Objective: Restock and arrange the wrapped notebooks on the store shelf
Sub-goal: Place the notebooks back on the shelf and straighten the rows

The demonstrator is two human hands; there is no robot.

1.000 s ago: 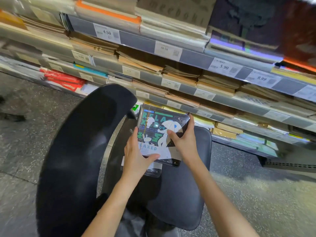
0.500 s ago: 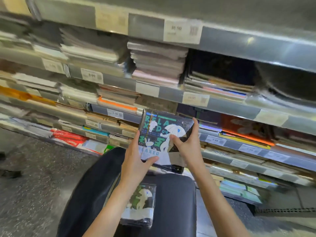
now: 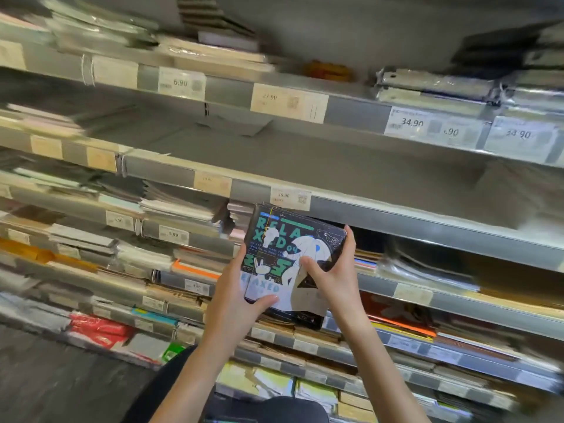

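Blurred shelves [image 3: 396, 215] behind notebooks [image 3: 293, 257], hands [image 3: 235, 297] gripping.

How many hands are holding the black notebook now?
2. The left hand grips the notebook at its lower left corner; the right hand grips its right edge.

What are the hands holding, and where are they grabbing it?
A dark wrapped notebook with teal letters. The left hand grips its lower left edge, thumb on the cover. The right hand grips its right edge, thumb on the cover too.
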